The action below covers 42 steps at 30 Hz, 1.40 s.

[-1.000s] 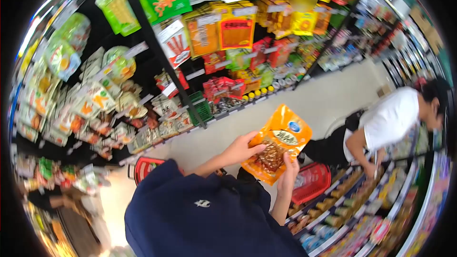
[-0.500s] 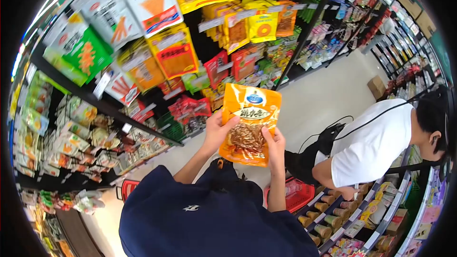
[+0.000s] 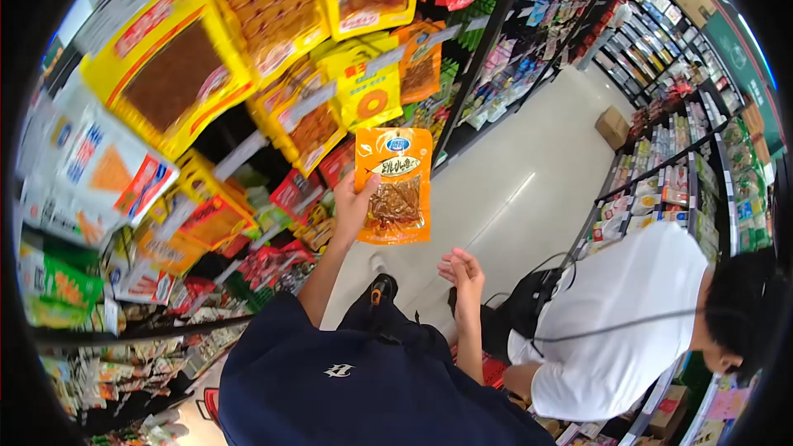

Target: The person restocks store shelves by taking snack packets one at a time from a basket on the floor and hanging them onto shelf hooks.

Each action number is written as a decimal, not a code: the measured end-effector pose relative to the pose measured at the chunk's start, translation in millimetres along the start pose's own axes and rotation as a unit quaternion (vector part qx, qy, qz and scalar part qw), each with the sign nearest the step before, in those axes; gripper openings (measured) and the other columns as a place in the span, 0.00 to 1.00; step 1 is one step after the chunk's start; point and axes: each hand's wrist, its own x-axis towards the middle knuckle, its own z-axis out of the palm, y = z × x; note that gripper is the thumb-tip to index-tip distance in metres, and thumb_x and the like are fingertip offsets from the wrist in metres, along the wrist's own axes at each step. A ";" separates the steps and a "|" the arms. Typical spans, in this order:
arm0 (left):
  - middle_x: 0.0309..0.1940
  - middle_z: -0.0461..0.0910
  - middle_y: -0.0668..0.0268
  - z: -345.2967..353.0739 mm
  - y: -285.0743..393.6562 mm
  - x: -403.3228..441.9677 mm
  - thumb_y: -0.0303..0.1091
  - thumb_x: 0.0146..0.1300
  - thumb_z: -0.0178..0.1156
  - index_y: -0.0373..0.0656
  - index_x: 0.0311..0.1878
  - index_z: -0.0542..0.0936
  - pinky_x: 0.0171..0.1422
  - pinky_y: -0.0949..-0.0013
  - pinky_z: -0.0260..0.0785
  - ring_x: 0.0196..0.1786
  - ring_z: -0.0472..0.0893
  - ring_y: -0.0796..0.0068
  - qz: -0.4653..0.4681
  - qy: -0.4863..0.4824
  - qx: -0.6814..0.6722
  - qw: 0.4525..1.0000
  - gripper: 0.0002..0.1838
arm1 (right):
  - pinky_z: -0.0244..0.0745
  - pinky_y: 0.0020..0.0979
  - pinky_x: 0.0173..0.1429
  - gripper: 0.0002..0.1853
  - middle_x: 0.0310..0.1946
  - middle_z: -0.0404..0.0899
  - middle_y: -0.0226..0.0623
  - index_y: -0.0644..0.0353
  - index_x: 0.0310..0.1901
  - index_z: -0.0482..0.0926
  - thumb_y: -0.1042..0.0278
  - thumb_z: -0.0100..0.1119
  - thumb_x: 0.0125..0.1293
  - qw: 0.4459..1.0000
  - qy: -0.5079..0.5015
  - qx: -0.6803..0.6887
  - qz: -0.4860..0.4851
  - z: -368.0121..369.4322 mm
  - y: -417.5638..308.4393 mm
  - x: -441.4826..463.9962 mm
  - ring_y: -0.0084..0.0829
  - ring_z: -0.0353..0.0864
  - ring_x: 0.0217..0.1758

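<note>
An orange snack packet [image 3: 396,198] with a blue oval logo and a see-through window showing brown food is upright in front of me. My left hand [image 3: 353,205] grips it by its left edge, thumb across the front. Below and to the right of the packet, my right hand [image 3: 464,274] is raised off it, with fingers apart and nothing in them. Behind the packet, yellow snack bags [image 3: 366,83] and red packets [image 3: 297,194] hang on the shelf rack.
Large yellow bags [image 3: 169,62] hang close at upper left. A person in a white shirt [image 3: 615,322] bends over a shelf to my right. A pale floor aisle [image 3: 512,190] runs ahead, with a cardboard box [image 3: 612,127] at its far end. A red basket [image 3: 494,370] is partly hidden.
My right hand has let go of the packet and dropped lower. The left hand has carried the packet left and slightly up. My view has turned right, along the aisle.
</note>
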 end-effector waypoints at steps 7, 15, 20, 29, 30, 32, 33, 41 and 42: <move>0.33 0.82 0.66 61.8 -53.3 163.5 0.34 0.66 0.63 0.29 0.41 0.78 0.42 0.75 0.68 0.36 0.74 0.84 0.071 0.002 0.039 0.997 0.13 | 0.79 0.34 0.49 0.15 0.41 0.81 0.43 0.66 0.53 0.74 0.66 0.54 0.71 0.997 0.066 0.017 -0.043 0.3 -68.7 103.7 0.33 0.83 0.39; 0.35 0.83 0.69 105.3 -61.7 229.6 0.33 0.66 0.63 0.29 0.43 0.81 0.45 0.77 0.69 0.38 0.75 0.85 0.058 0.031 0.022 0.998 0.13 | 0.80 0.33 0.48 0.14 0.37 0.81 0.41 0.68 0.51 0.75 0.66 0.54 0.71 0.996 0.082 0.023 0.012 -0.4 -93.4 193.9 0.31 0.83 0.37; 0.37 0.82 0.73 122.5 -67.4 245.7 0.31 0.66 0.63 0.29 0.45 0.82 0.47 0.79 0.68 0.39 0.75 0.87 0.030 0.079 -0.031 0.996 0.12 | 0.80 0.30 0.46 0.13 0.37 0.81 0.42 0.67 0.50 0.76 0.67 0.53 0.71 0.999 -0.003 -0.006 0.035 21.2 -110.9 262.6 0.30 0.83 0.36; 0.32 0.79 0.75 142.7 -54.8 244.6 0.31 0.65 0.66 0.31 0.40 0.82 0.39 0.81 0.65 0.35 0.71 0.89 0.014 0.160 0.044 0.986 0.10 | 0.80 0.30 0.46 0.13 0.37 0.82 0.41 0.66 0.50 0.77 0.65 0.52 0.72 0.991 -0.120 -0.056 -0.005 46.9 -155.4 373.0 0.30 0.83 0.35; 0.31 0.78 0.75 146.6 -51.7 243.4 0.31 0.65 0.66 0.31 0.39 0.82 0.38 0.81 0.64 0.34 0.70 0.89 0.012 0.169 0.043 0.985 0.10 | 0.80 0.30 0.46 0.13 0.37 0.82 0.41 0.67 0.50 0.77 0.66 0.52 0.72 0.989 -0.140 -0.054 -0.008 49.1 -156.7 383.4 0.30 0.83 0.36; 0.31 0.78 0.75 151.4 -53.0 243.3 0.31 0.65 0.66 0.31 0.39 0.82 0.37 0.81 0.64 0.33 0.70 0.89 0.022 0.188 0.043 0.981 0.10 | 0.80 0.30 0.46 0.13 0.37 0.82 0.41 0.67 0.50 0.77 0.66 0.52 0.72 0.984 -0.175 -0.043 -0.001 54.6 -157.1 400.9 0.30 0.84 0.36; 0.30 0.78 0.76 153.7 -53.2 242.5 0.31 0.65 0.66 0.31 0.39 0.82 0.37 0.81 0.63 0.33 0.70 0.89 0.028 0.194 0.039 0.980 0.10 | 0.80 0.30 0.46 0.13 0.37 0.82 0.41 0.66 0.50 0.77 0.67 0.52 0.72 0.980 -0.196 -0.032 0.005 57.2 -156.9 407.8 0.30 0.84 0.36; 0.30 0.79 0.76 163.7 -55.8 231.2 0.31 0.64 0.66 0.31 0.39 0.83 0.37 0.81 0.63 0.32 0.70 0.90 0.006 0.256 0.065 0.964 0.10 | 0.80 0.28 0.45 0.11 0.36 0.83 0.40 0.65 0.49 0.78 0.67 0.53 0.72 0.968 -0.247 -0.034 0.044 54.5 -148.2 428.8 0.27 0.83 0.36; 0.30 0.79 0.76 165.0 -55.5 229.8 0.31 0.64 0.66 0.31 0.40 0.83 0.37 0.81 0.63 0.32 0.70 0.90 0.009 0.261 0.072 0.963 0.10 | 0.80 0.29 0.45 0.11 0.36 0.83 0.40 0.65 0.49 0.78 0.67 0.53 0.72 0.967 -0.248 -0.028 0.057 52.4 -146.6 429.3 0.27 0.83 0.36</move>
